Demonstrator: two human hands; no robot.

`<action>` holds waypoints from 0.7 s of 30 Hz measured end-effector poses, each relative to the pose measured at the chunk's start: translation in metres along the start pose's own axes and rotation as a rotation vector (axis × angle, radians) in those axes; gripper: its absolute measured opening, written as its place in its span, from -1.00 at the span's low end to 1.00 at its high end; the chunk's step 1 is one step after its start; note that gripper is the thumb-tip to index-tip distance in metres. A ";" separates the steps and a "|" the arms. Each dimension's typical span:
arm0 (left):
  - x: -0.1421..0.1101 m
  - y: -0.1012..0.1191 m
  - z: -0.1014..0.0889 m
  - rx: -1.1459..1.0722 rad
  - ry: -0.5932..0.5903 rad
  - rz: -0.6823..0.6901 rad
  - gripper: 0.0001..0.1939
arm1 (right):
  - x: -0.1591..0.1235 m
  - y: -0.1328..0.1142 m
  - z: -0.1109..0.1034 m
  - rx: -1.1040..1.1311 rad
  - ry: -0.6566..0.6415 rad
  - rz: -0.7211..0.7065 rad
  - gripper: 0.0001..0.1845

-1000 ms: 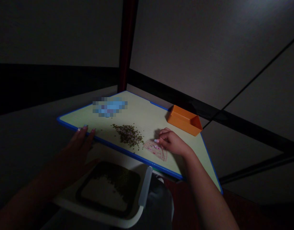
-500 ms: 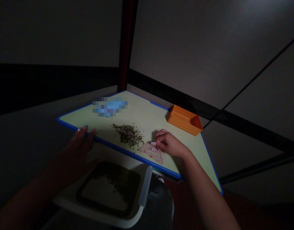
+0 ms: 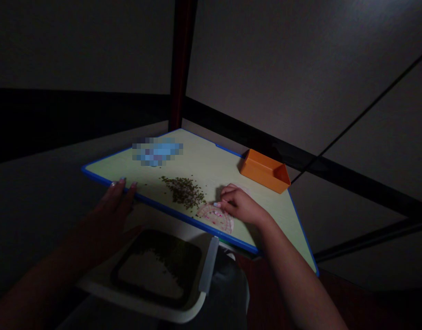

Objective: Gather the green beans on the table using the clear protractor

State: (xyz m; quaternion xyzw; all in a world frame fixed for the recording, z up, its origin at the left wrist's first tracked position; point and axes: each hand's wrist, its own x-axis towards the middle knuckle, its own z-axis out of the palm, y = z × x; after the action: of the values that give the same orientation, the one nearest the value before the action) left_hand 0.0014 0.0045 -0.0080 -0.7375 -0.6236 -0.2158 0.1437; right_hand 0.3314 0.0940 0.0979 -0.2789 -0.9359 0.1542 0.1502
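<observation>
Below the near edge of the worktop (image 3: pixel 204 160), over dark trousers (image 3: pixel 230 286), sits an open container (image 3: pixel 178 316) with a white rim, small dark bits (image 3: pixel 178 256) banked toward its far and right sides and a paler patch of floor showing at its near left. The left hand (image 3: pixel 111 211) lies in shadow with its fingers loosely spread over the near edge, toward the left corner, seemingly holding nothing. Farther along that edge, just inside it, is a clear protractor (image 3: pixel 218 222) with pink marks; the right hand (image 3: pixel 240 204) has thumb and curled fingers drawn together at its straight side, apparently pinching it (whether it lies flat or tilted I cannot tell). Just beyond its left end spreads a loose heap (image 3: pixel 185 191) of similar bits, a few strays scattered around it. As I judge it, the work stands partway: a good share of bits is in the container, while the heap on the worktop is yet to be dealt with. At the far right corner stands an orange tray (image 3: pixel 264 176), well apart from the heap, and by the left edge, toward the far corner, a blurred blue item (image 3: pixel 159 152) that I cannot identify
</observation>
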 end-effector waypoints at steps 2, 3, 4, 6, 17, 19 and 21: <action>0.000 0.001 -0.001 0.005 -0.008 -0.009 -0.11 | -0.001 -0.001 -0.002 0.015 -0.008 -0.009 -0.61; -0.001 0.001 -0.001 0.007 -0.010 -0.012 -0.12 | -0.001 -0.001 -0.002 0.024 -0.012 -0.012 -0.60; -0.001 0.001 -0.001 0.007 -0.013 -0.011 -0.12 | -0.001 -0.002 -0.003 0.035 -0.018 -0.016 -0.60; -0.002 -0.001 0.000 0.002 -0.013 -0.013 -0.12 | -0.001 -0.003 -0.003 0.057 -0.031 -0.025 -0.59; -0.001 0.001 -0.001 0.015 -0.044 -0.028 -0.11 | 0.000 -0.004 -0.003 0.104 -0.001 -0.033 -0.58; -0.001 0.001 -0.001 0.014 -0.050 -0.028 -0.12 | 0.000 -0.002 -0.002 0.072 0.011 -0.003 -0.57; -0.001 -0.001 0.000 0.012 -0.033 -0.019 -0.12 | 0.001 -0.002 -0.001 0.051 0.014 0.015 -0.57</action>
State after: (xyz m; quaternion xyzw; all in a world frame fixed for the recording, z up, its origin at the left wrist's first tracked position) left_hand 0.0006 0.0037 -0.0091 -0.7343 -0.6340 -0.2012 0.1355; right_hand 0.3305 0.0930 0.0998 -0.2832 -0.9284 0.1774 0.1626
